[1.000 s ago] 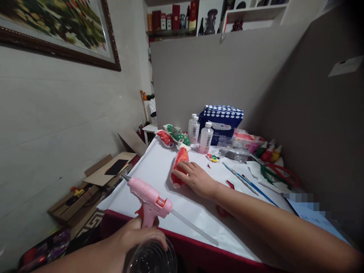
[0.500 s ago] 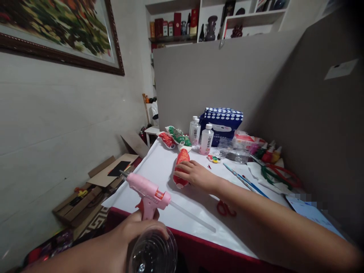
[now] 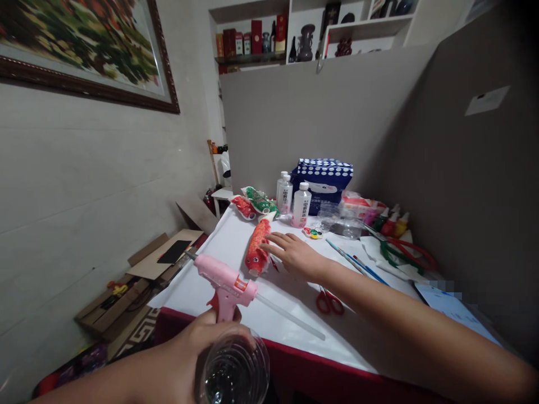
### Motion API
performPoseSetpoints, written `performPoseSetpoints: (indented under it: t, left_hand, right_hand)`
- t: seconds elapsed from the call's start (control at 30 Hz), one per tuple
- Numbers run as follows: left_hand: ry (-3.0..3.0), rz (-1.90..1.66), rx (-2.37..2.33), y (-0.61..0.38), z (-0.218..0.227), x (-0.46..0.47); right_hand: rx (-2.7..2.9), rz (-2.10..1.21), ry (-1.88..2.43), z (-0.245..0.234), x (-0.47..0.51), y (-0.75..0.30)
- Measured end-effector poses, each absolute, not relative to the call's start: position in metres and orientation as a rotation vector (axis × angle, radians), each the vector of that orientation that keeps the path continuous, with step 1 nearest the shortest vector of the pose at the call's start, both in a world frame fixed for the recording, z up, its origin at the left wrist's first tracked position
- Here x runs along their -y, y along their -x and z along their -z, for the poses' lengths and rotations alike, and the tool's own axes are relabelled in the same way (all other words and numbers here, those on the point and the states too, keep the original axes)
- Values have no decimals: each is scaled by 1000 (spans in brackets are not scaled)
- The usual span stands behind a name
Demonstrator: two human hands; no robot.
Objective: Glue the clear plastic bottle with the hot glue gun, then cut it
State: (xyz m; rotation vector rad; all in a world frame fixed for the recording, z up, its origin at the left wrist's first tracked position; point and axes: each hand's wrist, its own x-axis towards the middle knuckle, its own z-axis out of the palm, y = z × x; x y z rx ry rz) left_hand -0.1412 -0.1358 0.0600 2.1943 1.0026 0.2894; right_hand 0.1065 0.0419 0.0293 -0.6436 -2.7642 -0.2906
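Note:
My left hand (image 3: pixel 214 331) is wrapped round the handle of a pink glue gun (image 3: pixel 221 275). Its nozzle points left, and a long translucent glue stick (image 3: pixel 292 317) sticks out behind. A clear plastic cup-like container (image 3: pixel 233 370) is by the thumb of that hand; how it is held is hidden. On the white-covered table lies a red fish-shaped figure (image 3: pixel 256 249) with eyes and a white tail. My right hand (image 3: pixel 298 255) is open beside it, fingers stretched out, fingertips at its right side. Red-handled scissors (image 3: pixel 329 302) lie nearer me, right of the figure.
Another red fish (image 3: pixel 243 207) and a green fish (image 3: pixel 261 201) lie at the back left. Bottles (image 3: pixel 301 206) stand before a blue bag (image 3: pixel 324 179). A paint palette (image 3: pixel 313 232), brushes (image 3: pixel 356 262), green-and-red scissors (image 3: pixel 404 255) and a tablet-like device (image 3: pixel 455 314) are rightward. Cardboard (image 3: pixel 168 255) lies left.
My right hand has loosened from the red fish and shifted to its right side, uncovering its eyes and body. The left hand still grips the glue gun. The view has turned slightly.

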Motion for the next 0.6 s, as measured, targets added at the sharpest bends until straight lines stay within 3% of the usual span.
performPoseSetpoints:
  t: [0.43, 0.6]
  left_hand:
    - [-2161, -282, -1031, 141, -61, 139]
    - [-2176, -286, -1027, 142, -57, 137]
  right_hand:
    - [2543, 214, 988, -12, -63, -95]
    - [2675, 259, 691, -16, -62, -85]
